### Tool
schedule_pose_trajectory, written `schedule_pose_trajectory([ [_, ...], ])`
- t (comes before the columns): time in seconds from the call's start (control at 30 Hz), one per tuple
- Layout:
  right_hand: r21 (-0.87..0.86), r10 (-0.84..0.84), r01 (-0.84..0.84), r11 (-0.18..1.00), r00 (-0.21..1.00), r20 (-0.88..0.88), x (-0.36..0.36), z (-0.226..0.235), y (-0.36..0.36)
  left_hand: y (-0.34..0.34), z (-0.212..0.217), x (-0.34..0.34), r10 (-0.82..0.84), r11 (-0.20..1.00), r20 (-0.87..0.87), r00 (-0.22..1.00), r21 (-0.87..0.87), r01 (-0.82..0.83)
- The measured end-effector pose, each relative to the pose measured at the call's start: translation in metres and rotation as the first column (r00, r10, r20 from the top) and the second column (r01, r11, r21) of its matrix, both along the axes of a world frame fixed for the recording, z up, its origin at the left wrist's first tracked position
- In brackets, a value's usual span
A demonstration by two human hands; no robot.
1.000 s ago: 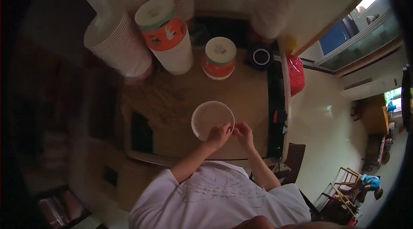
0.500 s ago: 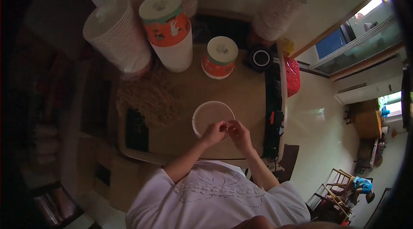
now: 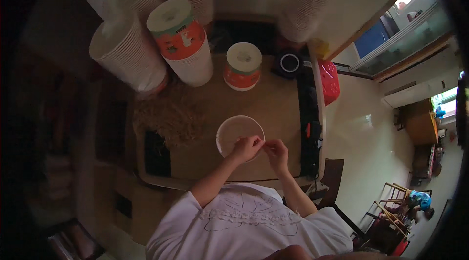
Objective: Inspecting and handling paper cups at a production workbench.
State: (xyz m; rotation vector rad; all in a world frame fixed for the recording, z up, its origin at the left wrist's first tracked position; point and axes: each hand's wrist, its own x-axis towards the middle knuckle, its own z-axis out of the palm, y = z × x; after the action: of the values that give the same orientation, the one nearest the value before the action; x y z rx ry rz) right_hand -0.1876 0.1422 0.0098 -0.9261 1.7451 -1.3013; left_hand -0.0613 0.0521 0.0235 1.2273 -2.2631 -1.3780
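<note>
Close in front of me on the brown tabletop stands a white paper tub (image 3: 228,132), its mouth facing up. My left hand (image 3: 247,148) is over the tub's near right rim with its fingers pinched together. Beside it, just right of the rim, my right hand (image 3: 277,153) is closed in a pinch too. The fingertips of both hands nearly meet; whatever lies between them is too small to make out. Farther off, an orange and green printed paper tub (image 3: 242,83) rests upside down. A loose heap of tan, straw-like strands (image 3: 171,117) lies to the left of the white tub.
At the back left rise tall stacks of white tubs (image 3: 126,55), one topped by an orange tub (image 3: 183,42). Another stack (image 3: 304,13) stands at the back right near a dark round device (image 3: 289,64). A red basket (image 3: 329,82) adjoins the table's right edge. A person (image 3: 419,200) sits far right.
My hands have drawn slightly apart, the right one moving a little to the right. The view has shifted slightly; the tubs and the strand heap stay in place.
</note>
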Motion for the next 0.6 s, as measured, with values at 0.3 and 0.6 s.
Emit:
schedule_pose_trajectory([
  [0.3, -0.12, -0.013, 0.02, 0.993, 0.998, 0.061, 0.003, 0.004, -0.001, 0.004, -0.027, -0.008, 0.238, 0.944, -0.332, 0.913, 0.302, -0.136],
  [0.6, -0.017, -0.075, 0.081, 0.997, 0.972, 0.223, -0.004, 0.0, 0.003, -0.004, -0.016, 0.0, 0.247, 0.562, -0.168, 0.954, 0.827, 0.001],
])
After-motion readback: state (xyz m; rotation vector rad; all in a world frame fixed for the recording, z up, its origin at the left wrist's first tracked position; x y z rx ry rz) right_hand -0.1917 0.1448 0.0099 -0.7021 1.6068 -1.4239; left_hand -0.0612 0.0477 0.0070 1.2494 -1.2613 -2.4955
